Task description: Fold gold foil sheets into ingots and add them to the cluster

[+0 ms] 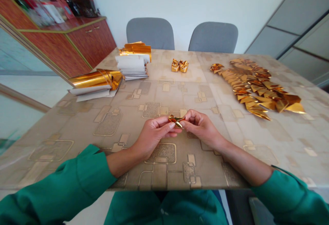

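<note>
Foil piece [177,121], small, gold and folded, is held in the air just above the near half of the worktop [186,96], about midway across, between the person's 2 hands. The left hand [151,134] has its fingers [166,129] drawn close together around the piece's left end, thumb on the near side and the other fingers behind and below. The right hand [204,129] pinches the right end between thumb and bent forefinger, with little gap between them. The 2 thumb tips come near each other across the piece.

Straight beyond the hands, well apart from them, 2 gold ornaments [180,66] sit side by side. To the right spreads a pile [253,86] of pointed gold folds, overlapping in curved rows; a small clump [216,67] lies by its far left end. To the left is a curled gold bundle [95,78] on white sheets [99,92]; just beyond it, a white stack [132,68] stands near more gold foil [137,49].

Behind the far edge are 2 grey chairs [150,33], and a red-brown cabinet [91,43] is at far left. Green sleeves [82,172] cover both upper forearms.
</note>
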`<state>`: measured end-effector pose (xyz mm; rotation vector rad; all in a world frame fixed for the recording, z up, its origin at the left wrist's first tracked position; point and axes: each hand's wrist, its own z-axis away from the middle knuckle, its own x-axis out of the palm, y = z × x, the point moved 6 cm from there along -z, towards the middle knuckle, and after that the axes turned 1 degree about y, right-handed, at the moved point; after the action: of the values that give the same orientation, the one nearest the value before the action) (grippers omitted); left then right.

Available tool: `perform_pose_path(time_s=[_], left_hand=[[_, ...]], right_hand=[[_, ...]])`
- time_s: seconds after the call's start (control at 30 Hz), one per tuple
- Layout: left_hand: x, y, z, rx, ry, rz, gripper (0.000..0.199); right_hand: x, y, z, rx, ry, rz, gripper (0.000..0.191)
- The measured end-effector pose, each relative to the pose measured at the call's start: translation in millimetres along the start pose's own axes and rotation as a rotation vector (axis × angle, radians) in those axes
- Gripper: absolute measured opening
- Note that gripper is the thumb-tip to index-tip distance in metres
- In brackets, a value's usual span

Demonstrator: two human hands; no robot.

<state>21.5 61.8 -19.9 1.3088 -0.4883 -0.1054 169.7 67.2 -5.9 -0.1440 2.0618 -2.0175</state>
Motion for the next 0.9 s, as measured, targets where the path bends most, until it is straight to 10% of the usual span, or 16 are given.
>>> perform_pose_path(time_s=[0.2,0.47,0.9], left_hand=[[0.8,-0.1,-0.3,-0.029,0.041,-0.085,0.015],[-7.3,-1.9,-3.3,-0.066,0.062,-0.011,0.020],[0.7,1.8,-1.0,-0.093,0.025,-0.091,0.017]], right_hand=[[0.0,9.1,0.4,0.014,0.096,0.069,0.032],[0.0,-0.4,-0.1,0.067,-0.128,-0.058,0.032],[-2.4,-0.3,2.3,0.053,0.039,0.077,0.036]])
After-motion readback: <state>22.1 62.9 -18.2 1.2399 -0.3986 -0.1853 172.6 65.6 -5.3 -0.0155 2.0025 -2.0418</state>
